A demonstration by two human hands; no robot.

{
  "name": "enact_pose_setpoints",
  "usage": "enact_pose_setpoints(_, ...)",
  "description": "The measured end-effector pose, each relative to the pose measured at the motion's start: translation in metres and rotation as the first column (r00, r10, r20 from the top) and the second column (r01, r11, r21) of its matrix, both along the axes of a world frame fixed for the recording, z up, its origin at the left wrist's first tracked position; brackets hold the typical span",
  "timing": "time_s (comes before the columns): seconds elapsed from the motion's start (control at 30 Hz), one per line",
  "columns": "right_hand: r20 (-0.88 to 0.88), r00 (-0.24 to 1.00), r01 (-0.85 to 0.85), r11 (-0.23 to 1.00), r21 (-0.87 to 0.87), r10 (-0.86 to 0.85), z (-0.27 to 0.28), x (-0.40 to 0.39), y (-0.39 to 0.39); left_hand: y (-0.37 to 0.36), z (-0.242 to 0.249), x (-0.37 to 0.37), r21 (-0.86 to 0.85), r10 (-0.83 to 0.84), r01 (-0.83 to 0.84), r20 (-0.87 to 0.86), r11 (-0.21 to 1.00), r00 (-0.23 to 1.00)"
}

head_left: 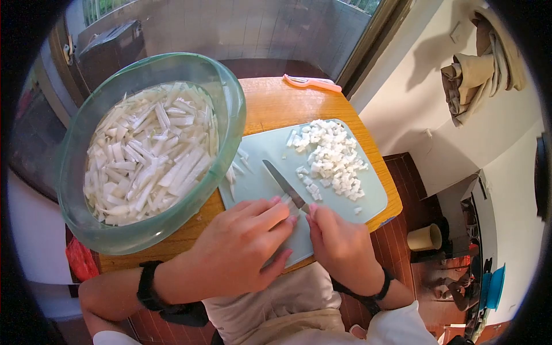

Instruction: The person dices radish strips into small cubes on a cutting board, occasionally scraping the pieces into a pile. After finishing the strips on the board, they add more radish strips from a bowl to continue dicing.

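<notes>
My right hand (345, 244) is wrapped round the handle of a knife (283, 179), whose blade points up and left over the pale blue cutting board (259, 149). Beside the blade, my left hand (244, 241) presses its fingertips on white strips (287, 200), which the fingers partly hide. Small white diced pieces (336, 158) lie heaped on the board's right part. A few thin white strips (232, 172) rest at its left edge. To the left, a green translucent basin (233, 103) holds many white strips (152, 146).
An orange-pink peeler (313, 84) lies at the far edge of the wooden table (264, 103). A red plastic bag (82, 259) is below the basin at left. A beige bin (424, 237) stands on the floor at right. Cloth hangs on the right wall.
</notes>
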State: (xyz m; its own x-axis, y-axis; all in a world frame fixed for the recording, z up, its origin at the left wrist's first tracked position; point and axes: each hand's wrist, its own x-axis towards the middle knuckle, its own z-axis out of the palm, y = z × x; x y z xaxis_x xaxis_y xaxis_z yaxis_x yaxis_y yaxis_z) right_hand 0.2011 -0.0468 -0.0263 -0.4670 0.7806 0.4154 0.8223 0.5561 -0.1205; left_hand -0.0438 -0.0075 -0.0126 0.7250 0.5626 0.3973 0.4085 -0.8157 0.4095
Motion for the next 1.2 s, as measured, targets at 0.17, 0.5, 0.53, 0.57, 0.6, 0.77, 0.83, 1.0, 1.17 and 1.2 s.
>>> enact_pose_setpoints(0.17, -0.086, 0.988, 0.129, 0.992, 0.002, -0.128, 0.003, 0.007, 0.007, -0.001, -0.003, -0.001, 0.037, 0.012, -0.012, 0.014, 0.999, 1.000)
enact_pose_setpoints(0.5, -0.188, 0.981, 0.035, 0.998, -0.050, -0.044, 0.012, 0.003, -0.019, -0.002, -0.001, 0.000, -0.010, 0.000, 0.000, -0.012, 1.000, 1.000)
enact_pose_setpoints(0.53, -0.169, 0.984, 0.041, 0.997, -0.059, -0.051, 0.012, 0.003, -0.019, -0.002, -0.001, -0.001, -0.006, 0.000, 0.000, -0.009, 1.000, 1.000)
enact_pose_setpoints(0.57, -0.149, 0.987, 0.048, 0.996, -0.069, -0.057, 0.012, 0.003, -0.020, -0.001, -0.001, -0.001, -0.007, 0.003, -0.003, -0.009, 1.000, 1.000)
enact_pose_setpoints(0.6, -0.149, 0.987, 0.045, 0.996, -0.071, -0.055, 0.010, 0.003, -0.019, -0.002, -0.001, -0.001, -0.003, 0.003, -0.003, -0.005, 1.000, 1.000)
enact_pose_setpoints(0.77, -0.092, 0.996, -0.003, 0.998, -0.063, -0.003, 0.007, 0.006, -0.020, -0.002, 0.001, 0.000, -0.038, 0.008, -0.008, -0.004, 0.999, 1.000)
enact_pose_setpoints(0.83, -0.086, 0.996, -0.012, 0.999, -0.052, 0.007, 0.002, 0.005, -0.017, -0.003, 0.001, 0.001, -0.013, 0.018, -0.018, 0.006, 1.000, 1.000)
enact_pose_setpoints(1.0, -0.047, 0.997, 0.059, 0.998, -0.027, -0.061, 0.005, -0.008, -0.012, -0.001, 0.001, 0.000, -0.014, 0.004, -0.004, 0.018, 1.000, 1.000)
enact_pose_setpoints(1.17, -0.112, 0.991, 0.072, 0.997, 0.035, -0.067, -0.002, 0.003, -0.004, -0.002, 0.000, -0.002, -0.009, -0.002, 0.002, 0.019, 1.000, 1.000)
enact_pose_setpoints(1.2, -0.111, 0.992, 0.071, 0.997, 0.036, -0.066, 0.001, 0.004, -0.003, -0.003, 0.001, -0.001, -0.013, 0.004, -0.004, 0.015, 1.000, 1.000)
